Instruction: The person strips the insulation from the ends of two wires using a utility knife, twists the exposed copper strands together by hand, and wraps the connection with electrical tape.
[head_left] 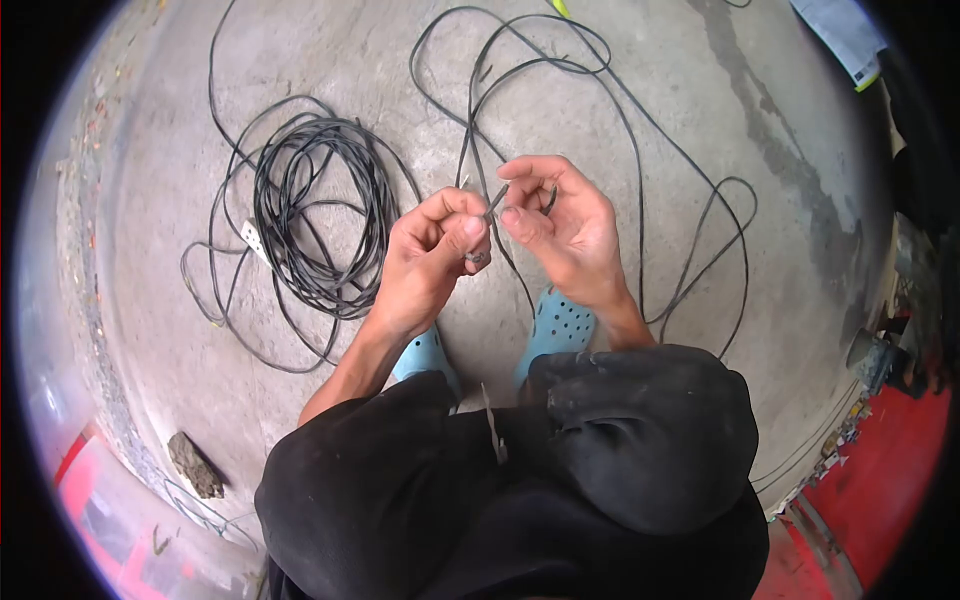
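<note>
My left hand (438, 248) is closed in a pinch on a thin black cable (497, 199), whose short dark length sticks out past the thumb and index finger. Close on its right is my right hand (572, 235), palm turned partly up and fingers curled. Its thumb and index tips stand apart beside that short length. A dark strip (549, 201), which looks like cable, lies among its curled fingers; the exact grip is partly hidden. More cable runs along the floor below both hands.
A big coil of black cable (330, 215) lies on the concrete floor at left, with a white power strip (256, 240) beside it. Loose cable loops (640, 130) spread at right. Blue clogs (560, 318) are below my hands. A stone (195, 465) sits lower left.
</note>
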